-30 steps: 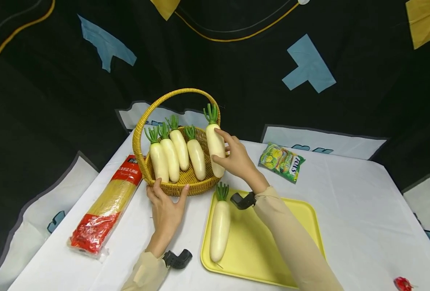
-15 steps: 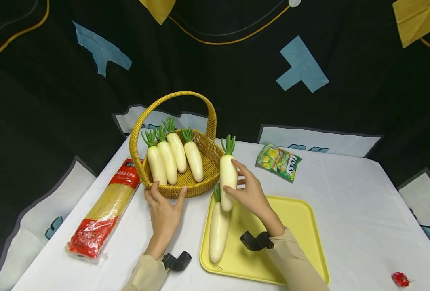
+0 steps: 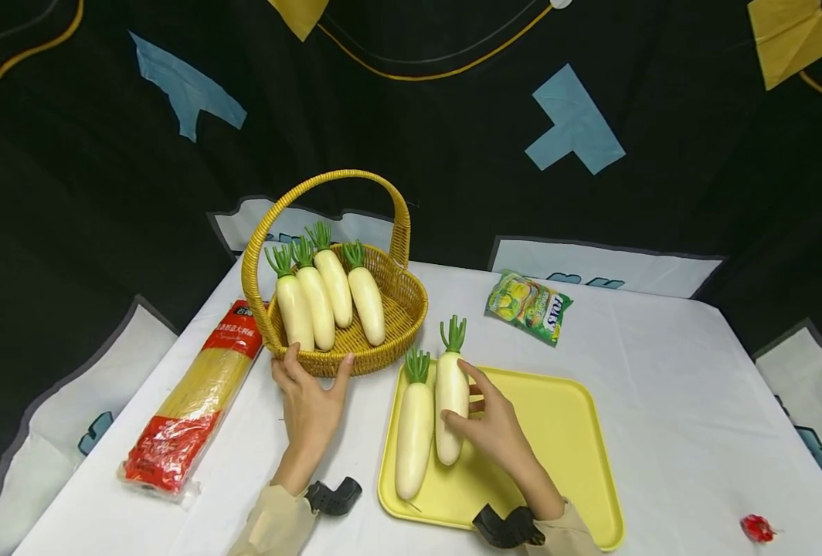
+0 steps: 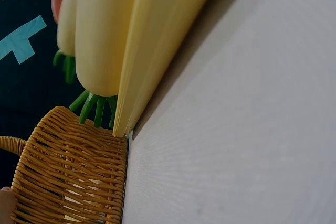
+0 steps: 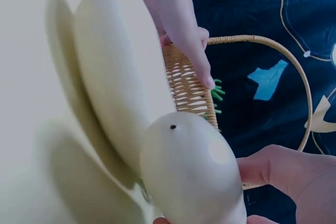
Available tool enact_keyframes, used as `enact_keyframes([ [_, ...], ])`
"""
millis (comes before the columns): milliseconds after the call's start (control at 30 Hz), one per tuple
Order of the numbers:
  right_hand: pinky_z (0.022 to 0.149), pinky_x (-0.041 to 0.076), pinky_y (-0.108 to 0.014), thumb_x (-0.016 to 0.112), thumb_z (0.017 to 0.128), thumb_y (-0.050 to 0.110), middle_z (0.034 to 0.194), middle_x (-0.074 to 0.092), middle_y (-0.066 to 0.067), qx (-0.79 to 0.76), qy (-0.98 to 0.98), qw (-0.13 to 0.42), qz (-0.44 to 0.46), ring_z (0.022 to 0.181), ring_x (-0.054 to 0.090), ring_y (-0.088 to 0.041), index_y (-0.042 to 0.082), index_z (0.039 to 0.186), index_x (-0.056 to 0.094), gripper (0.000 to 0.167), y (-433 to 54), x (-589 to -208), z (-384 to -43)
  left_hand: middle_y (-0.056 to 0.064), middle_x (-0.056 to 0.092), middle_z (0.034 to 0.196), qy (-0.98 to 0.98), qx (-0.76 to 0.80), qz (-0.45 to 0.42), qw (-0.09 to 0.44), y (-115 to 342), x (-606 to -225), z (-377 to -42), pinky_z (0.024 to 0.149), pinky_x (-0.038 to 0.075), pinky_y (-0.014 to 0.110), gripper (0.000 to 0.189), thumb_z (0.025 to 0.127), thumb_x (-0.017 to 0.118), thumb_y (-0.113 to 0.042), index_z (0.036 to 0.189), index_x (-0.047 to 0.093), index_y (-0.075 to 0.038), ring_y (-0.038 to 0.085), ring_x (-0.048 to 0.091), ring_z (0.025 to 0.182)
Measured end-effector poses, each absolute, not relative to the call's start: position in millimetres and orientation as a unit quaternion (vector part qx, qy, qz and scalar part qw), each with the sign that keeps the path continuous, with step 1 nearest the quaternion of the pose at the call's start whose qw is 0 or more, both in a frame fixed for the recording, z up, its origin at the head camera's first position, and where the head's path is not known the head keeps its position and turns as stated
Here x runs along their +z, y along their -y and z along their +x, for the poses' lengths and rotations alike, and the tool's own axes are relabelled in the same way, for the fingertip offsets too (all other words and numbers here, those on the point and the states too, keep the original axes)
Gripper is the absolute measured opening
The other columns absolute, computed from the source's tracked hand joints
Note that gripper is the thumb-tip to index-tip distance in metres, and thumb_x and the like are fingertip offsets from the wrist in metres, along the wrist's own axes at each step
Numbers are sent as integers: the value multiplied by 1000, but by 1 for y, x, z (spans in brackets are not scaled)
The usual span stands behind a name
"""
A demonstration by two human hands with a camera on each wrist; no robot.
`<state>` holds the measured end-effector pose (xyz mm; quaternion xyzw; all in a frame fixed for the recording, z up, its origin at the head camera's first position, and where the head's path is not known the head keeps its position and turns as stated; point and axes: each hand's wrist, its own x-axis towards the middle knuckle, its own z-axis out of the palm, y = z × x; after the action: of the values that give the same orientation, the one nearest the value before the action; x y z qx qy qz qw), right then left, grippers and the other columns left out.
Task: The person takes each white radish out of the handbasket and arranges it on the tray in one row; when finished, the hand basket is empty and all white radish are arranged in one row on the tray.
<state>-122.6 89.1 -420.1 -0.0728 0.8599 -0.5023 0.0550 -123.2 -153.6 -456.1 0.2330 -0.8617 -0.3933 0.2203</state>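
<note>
My right hand [image 3: 497,421] grips a white radish [image 3: 450,409] with green stalks, thumb on one side and fingers on the other, low over the yellow tray [image 3: 550,455]. Another white radish [image 3: 414,440] lies along the tray's left side, just beside it. The held radish's rounded lower end [image 5: 191,163] faces the right wrist camera. My left hand [image 3: 311,409] holds the front rim of the wicker basket [image 3: 376,357], thumb and fingers spread along it. Several white radishes [image 3: 365,305] lean inside the basket, stalks toward the back.
Left of the basket lies a red-and-yellow pack of spaghetti [image 3: 198,401]. A green snack bag [image 3: 529,306] is behind the tray. Something small and red [image 3: 757,529] lies near the right front. The basket's tall handle [image 3: 327,181] arches over the radishes.
My right hand has carried the radish from the basket's right side forward and down over the tray, next to the other radish. My left hand has stayed on the basket rim.
</note>
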Motion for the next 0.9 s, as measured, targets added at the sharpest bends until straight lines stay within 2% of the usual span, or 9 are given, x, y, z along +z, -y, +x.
enact_keyframes([
  [267, 64, 46, -26, 73, 72, 17, 103, 60, -12, -486, -869, 78, -55, 75, 57, -13, 20, 135, 41, 71, -93, -427, -111, 33, 8, 142, 861, -396, 229, 223, 154, -457, -124, 75, 41, 58, 88, 77, 56, -62, 137, 15, -12, 54, 45, 105],
  [467, 64, 46, -27, 73, 72, 18, 98, 58, -12, -454, -879, 109, -97, 78, 57, -14, 18, 136, 39, 72, -92, -428, -105, 33, 9, 142, 860, -396, 230, 226, 154, -457, -124, 75, 42, 57, 87, 77, 57, -62, 137, 17, -14, 53, 47, 102],
  [900, 63, 40, -24, 72, 75, 34, 90, 54, -8, -400, -900, 112, -133, 79, 50, -14, 23, 134, 41, 68, -95, -426, -102, 34, 9, 141, 861, -396, 228, 225, 154, -457, -124, 74, 42, 58, 89, 76, 56, -63, 137, 16, -12, 54, 48, 100],
])
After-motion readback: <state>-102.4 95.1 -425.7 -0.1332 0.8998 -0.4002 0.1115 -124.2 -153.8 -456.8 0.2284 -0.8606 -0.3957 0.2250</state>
